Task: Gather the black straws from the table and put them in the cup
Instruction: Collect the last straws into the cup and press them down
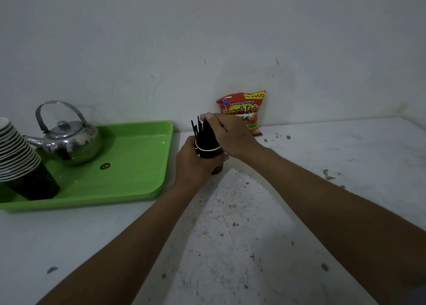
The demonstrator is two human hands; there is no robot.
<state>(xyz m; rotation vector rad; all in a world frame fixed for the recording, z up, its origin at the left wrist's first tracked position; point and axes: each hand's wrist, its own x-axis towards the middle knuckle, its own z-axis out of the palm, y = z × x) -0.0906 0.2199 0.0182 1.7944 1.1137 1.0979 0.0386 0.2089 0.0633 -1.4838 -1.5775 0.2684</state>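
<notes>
A black paper cup (213,156) with a white rim stands on the white table near the back wall. My left hand (194,163) is wrapped around its left side. A bundle of black straws (204,133) sticks up out of the cup, leaning left. My right hand (227,132) rests over the top of the bundle from the right, fingers closed around the straws. The cup's lower part is mostly hidden by my left hand.
A green tray (138,166) sits left of the cup, holding a metal kettle (69,141) and a stack of paper cups (20,159). A red snack bag (245,109) leans on the wall behind my right hand. The table (253,235) is speckled with dirt.
</notes>
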